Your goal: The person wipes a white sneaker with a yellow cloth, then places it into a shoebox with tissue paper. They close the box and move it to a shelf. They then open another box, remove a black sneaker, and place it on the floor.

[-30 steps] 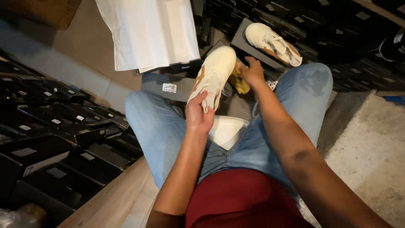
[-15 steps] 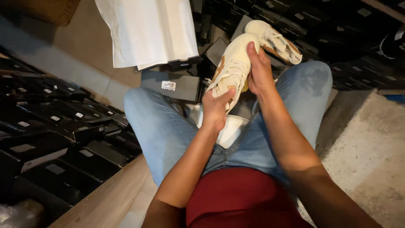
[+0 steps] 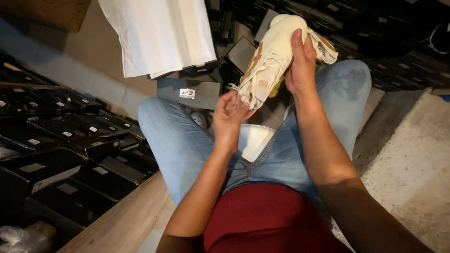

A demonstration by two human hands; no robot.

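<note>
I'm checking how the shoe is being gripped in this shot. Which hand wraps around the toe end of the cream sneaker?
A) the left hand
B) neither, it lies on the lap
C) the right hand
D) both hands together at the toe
C: the right hand wraps around the raised toe end of the cream sneaker, while the left hand works at its lower opening end.
</note>
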